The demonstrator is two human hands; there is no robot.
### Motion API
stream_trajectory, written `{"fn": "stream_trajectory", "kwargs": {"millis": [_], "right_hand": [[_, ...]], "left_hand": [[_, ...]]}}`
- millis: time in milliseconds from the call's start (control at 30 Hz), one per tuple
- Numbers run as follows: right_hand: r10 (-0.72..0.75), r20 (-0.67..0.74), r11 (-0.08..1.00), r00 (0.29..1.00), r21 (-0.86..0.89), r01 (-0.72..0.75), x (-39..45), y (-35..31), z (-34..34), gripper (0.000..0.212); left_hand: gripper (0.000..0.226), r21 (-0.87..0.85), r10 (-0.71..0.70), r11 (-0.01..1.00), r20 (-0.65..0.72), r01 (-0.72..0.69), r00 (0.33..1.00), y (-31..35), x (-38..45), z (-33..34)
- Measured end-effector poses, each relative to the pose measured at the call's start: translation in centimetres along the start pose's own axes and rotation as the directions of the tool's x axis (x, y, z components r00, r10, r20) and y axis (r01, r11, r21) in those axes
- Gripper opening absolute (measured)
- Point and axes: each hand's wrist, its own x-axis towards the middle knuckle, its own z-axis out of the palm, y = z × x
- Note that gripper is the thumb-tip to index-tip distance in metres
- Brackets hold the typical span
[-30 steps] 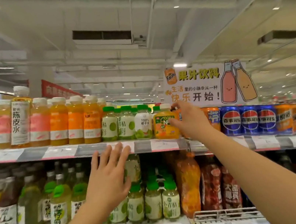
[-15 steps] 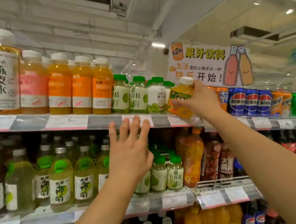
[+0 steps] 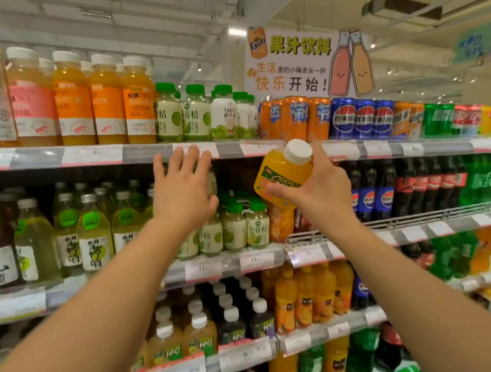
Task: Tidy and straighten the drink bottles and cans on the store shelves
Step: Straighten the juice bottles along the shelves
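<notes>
My right hand (image 3: 318,188) grips a small orange juice bottle (image 3: 284,173) with a white cap, tilted, held in the air in front of the second shelf, below the top shelf's edge (image 3: 251,149). My left hand (image 3: 182,189) is raised with fingers spread and straight, just in front of the green-capped lime juice bottles (image 3: 235,229) on the second shelf; it holds nothing. On the top shelf stand orange juice bottles (image 3: 105,102), green-capped bottles (image 3: 194,113) and a row of orange cans (image 3: 295,120) and Pepsi cans (image 3: 362,117).
A Fanta juice sign (image 3: 292,65) stands above the cans. Dark cola bottles (image 3: 411,185) and green soda bottles (image 3: 477,178) fill the second shelf's right side. Yellow-green tea bottles (image 3: 92,239) stand at its left. Lower shelves hold NFC juice bottles (image 3: 197,338) and orange soda bottles (image 3: 313,297).
My right hand has lifted the orange juice bottle off the top shelf and brought it down and toward me. My left hand stays raised by the lime bottles. The view has tilted down.
</notes>
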Motion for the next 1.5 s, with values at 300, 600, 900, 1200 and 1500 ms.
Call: {"fn": "stream_trajectory", "kwargs": {"millis": [300,600,900,1200,1500], "right_hand": [[0.015,0.104,0.992,0.994,0.121,-0.028,-10.7,1.1,-4.3,0.081],[0.012,0.324,0.983,0.946,0.172,-0.071,-16.7,-0.3,-4.7,0.094],[-0.003,0.525,0.981,0.851,0.164,-0.098,-20.6,-2.4,-1.8,0.097],[0.045,0.68,0.977,0.732,0.124,-0.175,-24.2,-6.7,7.6,0.081],[0.176,0.696,0.971,0.696,-0.007,-0.238,-26.6,-11.4,19.3,0.097]], "left_hand": [[0.046,-0.271,-0.017,0.954,0.385,0.131,0.923,0.9,-9.5,-6.5],[0.039,-0.204,-0.047,0.91,0.814,0.361,0.579,-5.7,-20.4,-10.4],[0.054,-0.102,-0.124,0.829,0.925,0.55,0.358,-12.0,-27.0,-8.7],[0.063,-0.102,-0.163,0.842,0.888,0.53,0.43,-20.1,-31.5,-3.9],[0.051,-0.12,-0.232,0.92,0.6,0.373,0.766,-28.8,-33.1,5.4]]}}
